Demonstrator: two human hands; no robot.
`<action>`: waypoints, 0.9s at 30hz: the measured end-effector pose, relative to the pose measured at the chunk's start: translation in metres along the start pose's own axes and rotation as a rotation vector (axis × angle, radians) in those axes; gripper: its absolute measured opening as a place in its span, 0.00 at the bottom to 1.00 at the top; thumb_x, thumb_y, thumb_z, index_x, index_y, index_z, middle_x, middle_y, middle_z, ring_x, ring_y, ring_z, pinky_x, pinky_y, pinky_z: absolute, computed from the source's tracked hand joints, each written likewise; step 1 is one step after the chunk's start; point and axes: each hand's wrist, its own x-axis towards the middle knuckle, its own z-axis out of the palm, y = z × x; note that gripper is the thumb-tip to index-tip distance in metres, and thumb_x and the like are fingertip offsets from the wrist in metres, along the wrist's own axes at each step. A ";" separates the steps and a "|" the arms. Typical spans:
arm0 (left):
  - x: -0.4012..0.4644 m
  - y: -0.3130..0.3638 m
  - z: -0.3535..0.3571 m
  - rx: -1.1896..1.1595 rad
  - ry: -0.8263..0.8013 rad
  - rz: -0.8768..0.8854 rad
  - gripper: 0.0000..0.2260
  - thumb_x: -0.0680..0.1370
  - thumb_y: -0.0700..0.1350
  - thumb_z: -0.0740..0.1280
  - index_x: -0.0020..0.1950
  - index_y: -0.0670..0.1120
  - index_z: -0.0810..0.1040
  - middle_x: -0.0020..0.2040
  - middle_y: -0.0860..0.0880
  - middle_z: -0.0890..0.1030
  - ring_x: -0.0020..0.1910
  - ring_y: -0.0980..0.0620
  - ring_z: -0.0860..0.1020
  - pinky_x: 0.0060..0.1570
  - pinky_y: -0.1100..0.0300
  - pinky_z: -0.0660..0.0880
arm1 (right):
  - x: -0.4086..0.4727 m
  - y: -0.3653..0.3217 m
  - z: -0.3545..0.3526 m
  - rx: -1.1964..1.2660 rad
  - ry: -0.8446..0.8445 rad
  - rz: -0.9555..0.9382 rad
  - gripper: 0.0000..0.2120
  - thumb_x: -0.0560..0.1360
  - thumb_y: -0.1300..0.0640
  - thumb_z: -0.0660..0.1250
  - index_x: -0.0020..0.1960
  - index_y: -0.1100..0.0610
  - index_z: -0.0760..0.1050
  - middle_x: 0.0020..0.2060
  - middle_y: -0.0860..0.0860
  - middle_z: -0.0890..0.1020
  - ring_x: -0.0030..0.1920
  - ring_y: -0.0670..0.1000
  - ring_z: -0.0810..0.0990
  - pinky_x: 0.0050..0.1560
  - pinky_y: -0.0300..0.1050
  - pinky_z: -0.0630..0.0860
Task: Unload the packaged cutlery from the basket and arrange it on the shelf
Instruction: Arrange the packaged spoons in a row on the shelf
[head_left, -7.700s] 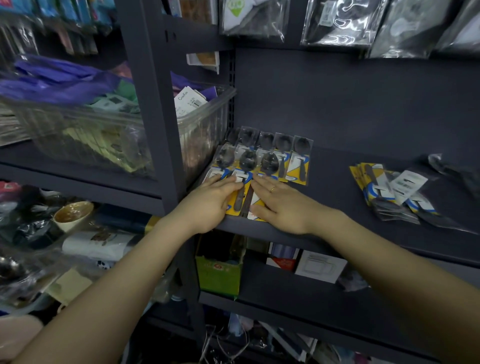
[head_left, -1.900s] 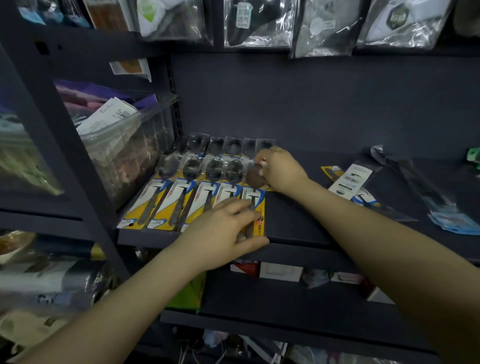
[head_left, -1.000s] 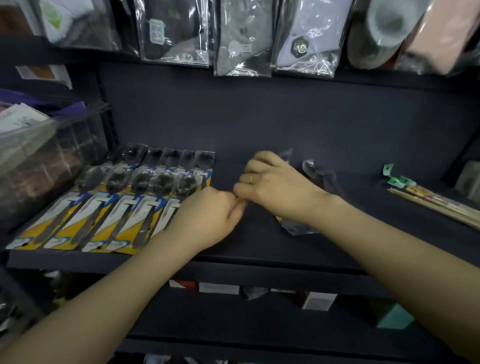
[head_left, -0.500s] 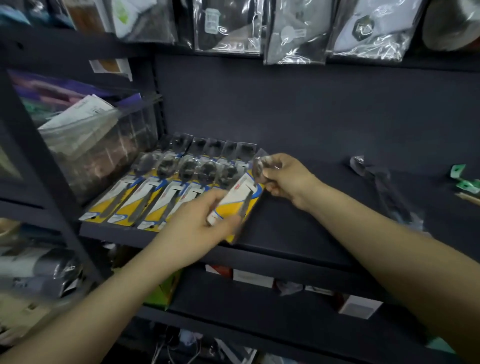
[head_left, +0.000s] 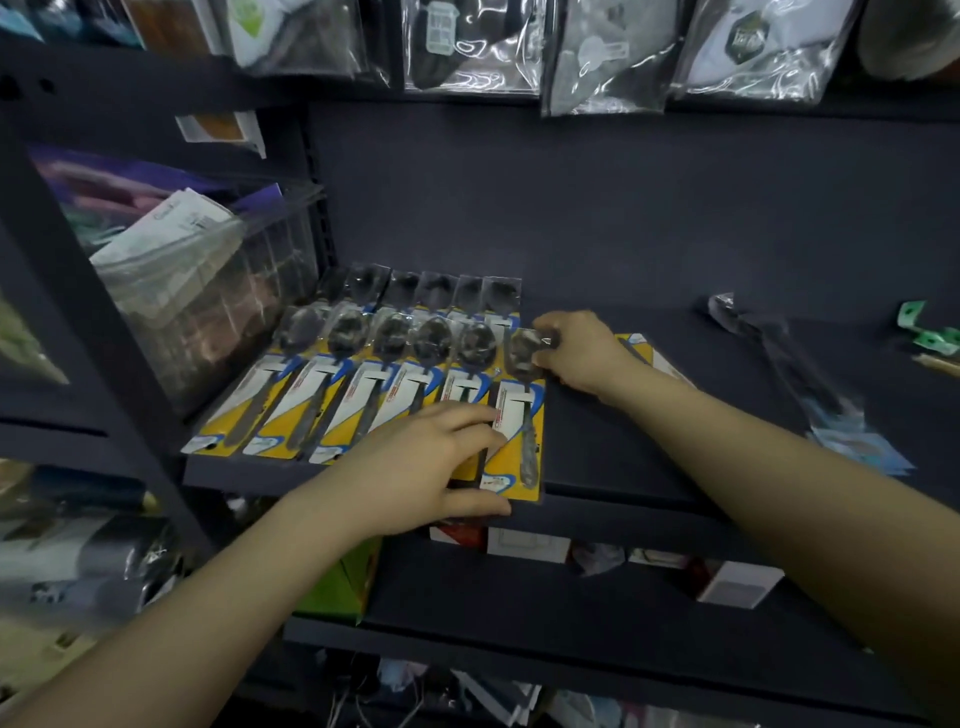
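We seat a spoon pack (head_left: 519, 415) at the row's (head_left: 363, 374) end.
Left hand (head_left: 431, 467) grips its foot, right hand (head_left: 587, 353) pinches its top; next we square it flush.

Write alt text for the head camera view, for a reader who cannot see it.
Two hands set a yellow-carded spoon pack at the right end of a row of matching packs on a dark shelf: the left hand holds its lower end, the right hand pinches the top.
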 end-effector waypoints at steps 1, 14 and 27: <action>0.001 -0.001 0.001 -0.004 0.003 0.007 0.29 0.71 0.66 0.59 0.69 0.55 0.66 0.74 0.58 0.60 0.72 0.57 0.57 0.69 0.59 0.62 | -0.004 0.003 -0.005 -0.080 0.006 -0.013 0.17 0.75 0.60 0.64 0.63 0.59 0.73 0.61 0.61 0.74 0.64 0.61 0.69 0.61 0.51 0.72; 0.033 0.007 -0.014 -0.123 0.230 0.067 0.35 0.68 0.72 0.46 0.59 0.50 0.75 0.62 0.55 0.75 0.62 0.53 0.71 0.59 0.52 0.72 | -0.049 0.051 -0.067 -0.213 -0.172 0.398 0.13 0.67 0.54 0.70 0.36 0.58 0.67 0.35 0.54 0.73 0.32 0.52 0.71 0.32 0.43 0.65; 0.102 0.060 -0.040 0.048 0.378 0.008 0.12 0.76 0.56 0.62 0.41 0.48 0.69 0.44 0.43 0.79 0.48 0.42 0.77 0.40 0.53 0.69 | -0.060 0.038 -0.091 -0.912 0.367 -0.705 0.17 0.63 0.59 0.68 0.52 0.56 0.75 0.44 0.52 0.80 0.50 0.57 0.76 0.63 0.52 0.54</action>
